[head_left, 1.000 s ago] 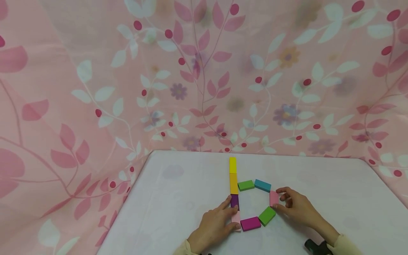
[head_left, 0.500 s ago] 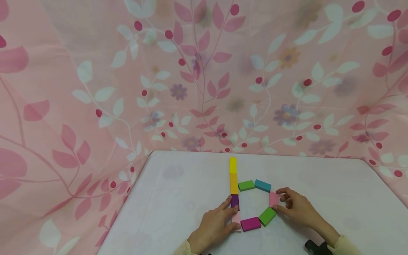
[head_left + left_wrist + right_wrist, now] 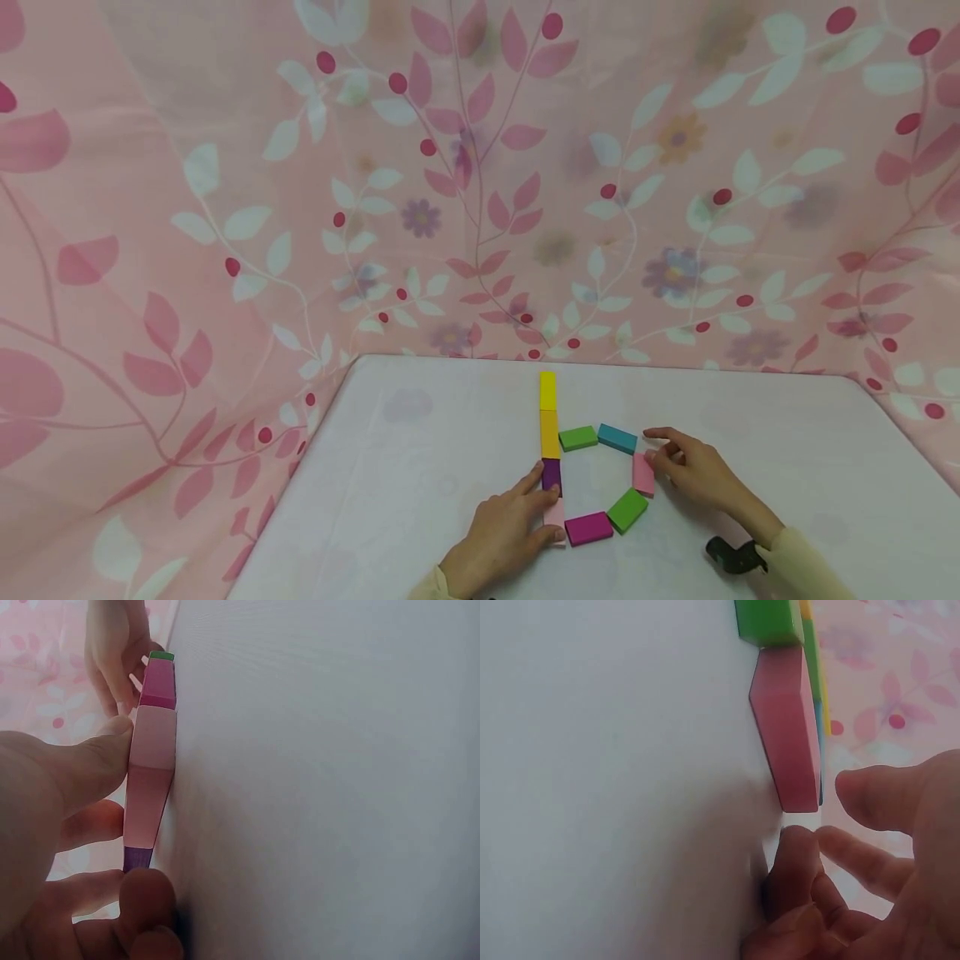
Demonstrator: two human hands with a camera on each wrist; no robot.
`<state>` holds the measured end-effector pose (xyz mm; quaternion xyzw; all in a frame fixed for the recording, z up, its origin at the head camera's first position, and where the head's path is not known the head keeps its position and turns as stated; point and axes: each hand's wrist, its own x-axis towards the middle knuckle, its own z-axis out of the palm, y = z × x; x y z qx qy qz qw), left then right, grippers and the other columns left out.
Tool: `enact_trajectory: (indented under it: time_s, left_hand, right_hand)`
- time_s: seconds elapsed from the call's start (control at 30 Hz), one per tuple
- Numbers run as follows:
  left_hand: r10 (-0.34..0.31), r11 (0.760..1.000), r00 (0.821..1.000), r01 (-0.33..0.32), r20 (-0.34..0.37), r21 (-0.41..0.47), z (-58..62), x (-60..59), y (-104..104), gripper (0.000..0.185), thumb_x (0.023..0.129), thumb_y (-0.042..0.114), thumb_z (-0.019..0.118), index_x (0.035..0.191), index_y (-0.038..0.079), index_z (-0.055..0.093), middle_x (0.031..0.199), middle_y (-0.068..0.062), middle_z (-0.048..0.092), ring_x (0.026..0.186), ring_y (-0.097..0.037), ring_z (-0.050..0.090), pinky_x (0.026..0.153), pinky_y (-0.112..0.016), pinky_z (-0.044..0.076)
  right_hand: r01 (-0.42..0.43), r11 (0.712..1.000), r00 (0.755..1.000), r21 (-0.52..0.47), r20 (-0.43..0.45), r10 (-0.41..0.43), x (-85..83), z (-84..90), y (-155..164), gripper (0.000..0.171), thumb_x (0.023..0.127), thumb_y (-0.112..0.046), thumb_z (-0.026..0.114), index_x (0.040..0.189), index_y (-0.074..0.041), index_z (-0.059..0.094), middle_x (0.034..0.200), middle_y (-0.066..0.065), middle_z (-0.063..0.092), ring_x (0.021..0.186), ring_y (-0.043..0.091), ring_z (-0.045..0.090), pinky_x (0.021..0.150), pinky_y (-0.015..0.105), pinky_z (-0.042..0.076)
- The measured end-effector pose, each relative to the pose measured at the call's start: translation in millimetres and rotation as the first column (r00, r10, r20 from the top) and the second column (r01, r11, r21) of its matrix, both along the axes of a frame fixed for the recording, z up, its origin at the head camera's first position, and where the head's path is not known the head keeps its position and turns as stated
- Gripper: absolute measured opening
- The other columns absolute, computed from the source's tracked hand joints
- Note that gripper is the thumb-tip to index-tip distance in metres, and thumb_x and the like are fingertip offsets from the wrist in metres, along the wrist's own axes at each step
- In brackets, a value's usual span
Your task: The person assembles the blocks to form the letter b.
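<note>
Flat coloured blocks lie on the white table in the head view. A straight column runs from yellow (image 3: 547, 390) through orange (image 3: 549, 433) and purple (image 3: 551, 475) blocks to a pale pink block (image 3: 553, 513). Curving out to its right are a green block (image 3: 578, 438), a blue block (image 3: 618, 438), a pink block (image 3: 642, 477), another green block (image 3: 627, 510) and a magenta block (image 3: 588, 529). My left hand (image 3: 502, 529) rests spread on the pale pink and purple blocks. By the pink block, my right hand (image 3: 701, 475) holds nothing; the right wrist view shows its thumb (image 3: 877, 795) apart from the block.
Around the blocks stretches the white tabletop (image 3: 420, 450). Behind it hangs a pink floral cloth (image 3: 480, 167). A black device (image 3: 731, 557) sits at the right wrist, beside the cream sleeve (image 3: 798, 567).
My right hand has come off the pink block's outer side; its fingers have shifted slightly up and its index finger has straightened. The left hand stays put.
</note>
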<state>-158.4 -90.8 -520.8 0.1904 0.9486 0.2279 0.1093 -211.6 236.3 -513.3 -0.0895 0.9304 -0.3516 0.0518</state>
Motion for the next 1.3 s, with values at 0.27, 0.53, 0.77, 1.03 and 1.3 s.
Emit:
enact_trajectory:
  time_s: [0.27, 0.53, 0.77, 1.03, 1.3]
  left_hand:
    - [0.005, 1.0, 1.0, -0.005, 0.008, -0.009, 1.4, 0.3, -1, 0.055, 0.091, 0.055, 0.078, 0.143, 0.038, 0.067, 0.168, 0.005, 0.045, 0.134, -0.027, 0.066, 0.096, -0.054, 0.058]
    - [0.001, 1.0, 1.0, -0.001, 0.015, -0.008, 1.3, -0.5, 0, 0.056, 0.091, 0.055, 0.078, 0.144, 0.038, 0.067, 0.168, 0.004, 0.045, 0.135, -0.027, 0.065, 0.096, -0.056, 0.058]
    - [-0.001, 1.0, 1.0, 0.001, 0.002, -0.007, -1.3, -1.0, 0, 0.057, 0.091, 0.055, 0.077, 0.144, 0.038, 0.066, 0.167, 0.003, 0.046, 0.139, -0.028, 0.062, 0.093, -0.055, 0.058]
    - [-0.024, 1.0, 1.0, 0.024, -0.018, 0.002, -2.0, -2.2, 0, 0.058, 0.091, 0.057, 0.077, 0.145, 0.037, 0.066, 0.167, 0.001, 0.046, 0.139, -0.028, 0.062, 0.088, -0.051, 0.059]
    - [-0.007, 1.0, 1.0, 0.007, 0.001, -0.012, -0.8, -0.7, 0, 0.059, 0.092, 0.056, 0.076, 0.146, 0.037, 0.065, 0.167, 0.001, 0.046, 0.138, -0.029, 0.063, 0.095, -0.056, 0.057]
  right_hand:
    - [-0.005, 0.999, 1.0, 0.035, -0.014, 0.006, -5.9, -6.5, -4, 0.039, 0.102, -0.032, 0.072, 0.133, -0.009, 0.069, 0.088, -0.002, 0.064, 0.077, 0.011, 0.054, 0.062, 0.024, 0.042]
    - [0.006, 0.998, 1.0, 0.058, -0.026, -0.004, -5.9, -8.1, -4, 0.047, 0.103, -0.038, 0.071, 0.138, -0.008, 0.065, 0.091, -0.004, 0.065, 0.078, 0.01, 0.054, 0.064, 0.025, 0.041]
    - [0.018, 0.999, 0.999, 0.04, -0.033, -0.017, -10.6, -8.2, -5, 0.048, 0.104, -0.039, 0.068, 0.139, -0.007, 0.065, 0.095, -0.001, 0.068, 0.082, 0.014, 0.056, 0.065, 0.027, 0.044]
    - [0.04, 0.999, 0.999, 0.006, 0.03, -0.04, -13.9, -4.6, 0, 0.046, 0.108, -0.04, 0.062, 0.141, -0.007, 0.064, 0.116, 0.009, 0.073, 0.093, 0.017, 0.061, 0.068, 0.028, 0.051]
    - [0.112, 0.987, 0.98, -0.114, 0.178, -0.09, -11.6, -9.6, 8, 0.055, 0.109, -0.045, 0.059, 0.149, -0.008, 0.058, 0.106, 0.006, 0.068, 0.082, 0.017, 0.059, 0.064, 0.026, 0.05]
